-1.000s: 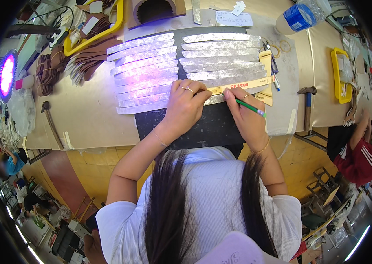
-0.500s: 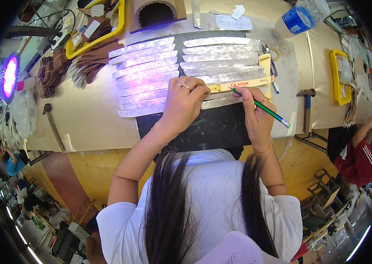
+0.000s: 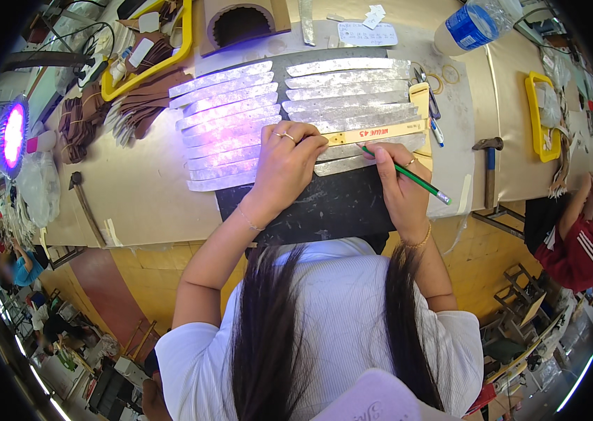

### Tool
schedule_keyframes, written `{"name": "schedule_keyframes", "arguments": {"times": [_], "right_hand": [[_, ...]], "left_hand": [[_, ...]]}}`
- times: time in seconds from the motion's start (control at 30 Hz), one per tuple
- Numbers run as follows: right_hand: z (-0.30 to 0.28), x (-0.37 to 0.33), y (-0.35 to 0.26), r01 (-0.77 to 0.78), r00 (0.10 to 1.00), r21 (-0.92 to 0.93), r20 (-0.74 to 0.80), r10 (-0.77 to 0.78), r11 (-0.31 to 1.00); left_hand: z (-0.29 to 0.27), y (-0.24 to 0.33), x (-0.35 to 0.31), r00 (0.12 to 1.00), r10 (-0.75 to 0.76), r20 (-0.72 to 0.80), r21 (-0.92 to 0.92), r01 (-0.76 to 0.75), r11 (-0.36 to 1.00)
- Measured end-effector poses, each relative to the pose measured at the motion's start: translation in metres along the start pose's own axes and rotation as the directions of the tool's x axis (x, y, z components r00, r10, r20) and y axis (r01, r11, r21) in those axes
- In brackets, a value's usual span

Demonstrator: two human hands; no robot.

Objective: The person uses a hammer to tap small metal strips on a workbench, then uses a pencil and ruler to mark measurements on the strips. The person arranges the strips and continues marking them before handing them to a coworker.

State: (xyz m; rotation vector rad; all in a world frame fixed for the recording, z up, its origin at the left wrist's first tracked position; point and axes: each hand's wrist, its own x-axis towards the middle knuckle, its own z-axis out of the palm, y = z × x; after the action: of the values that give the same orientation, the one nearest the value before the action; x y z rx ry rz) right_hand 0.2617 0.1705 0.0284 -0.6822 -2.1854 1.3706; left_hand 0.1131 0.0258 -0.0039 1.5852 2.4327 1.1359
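Observation:
My left hand (image 3: 288,161) pinches the left end of a narrow pale-yellow template strip (image 3: 380,132) with red writing, fingers closed and pressed down on it. Closed around a green pencil (image 3: 419,181), my right hand (image 3: 403,184) has the tip at the template's lower edge, over a silvery strip beneath. Two columns of curved silvery strips, the left one (image 3: 223,91) and the right one (image 3: 345,82), lie on a black board (image 3: 338,209). My left hand covers the inner ends of several lower strips. Another pale-yellow template (image 3: 420,105) lies upright at the right column's end.
Scissors (image 3: 433,105) and a pen (image 3: 438,133) lie right of the strips. Hammers rest at the left (image 3: 84,203) and right (image 3: 489,172). A plastic bottle (image 3: 472,29), yellow trays (image 3: 184,49) and a glowing lamp (image 3: 12,137) surround the work. Another person (image 3: 573,242) is at far right.
My right hand and the pencil have shifted slightly left along the template's lower edge. My left hand still presses the template's left end. The whole view has shifted a little.

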Motion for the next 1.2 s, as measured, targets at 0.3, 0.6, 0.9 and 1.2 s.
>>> {"name": "schedule_keyframes", "arguments": {"times": [0.3, 0.6, 0.9, 1.2], "right_hand": [[0.0, 0.0, 0.001, 0.018, 1.0, -0.006, 0.002, -0.018, 1.0], [0.002, 0.001, -0.003, 0.008, 0.998, -0.037, 0.064, -0.005, 0.999], [0.018, 0.012, 0.002, 0.032, 0.997, -0.098, 0.075, -0.024, 0.995], [0.024, 0.016, 0.001, 0.073, 0.995, -0.253, 0.081, -0.054, 0.965]], "left_hand": [[0.0, -0.001, -0.002, 1.0, 0.007, -0.001, 0.018, -0.007, 1.0], [-0.001, -0.001, -0.002, 1.0, 0.01, 0.004, 0.033, -0.01, 0.999], [-0.001, 0.002, -0.001, 1.0, 0.015, 0.009, 0.088, -0.016, 0.996], [0.0, 0.001, -0.002, 1.0, 0.015, 0.013, 0.089, -0.016, 0.996]]}}
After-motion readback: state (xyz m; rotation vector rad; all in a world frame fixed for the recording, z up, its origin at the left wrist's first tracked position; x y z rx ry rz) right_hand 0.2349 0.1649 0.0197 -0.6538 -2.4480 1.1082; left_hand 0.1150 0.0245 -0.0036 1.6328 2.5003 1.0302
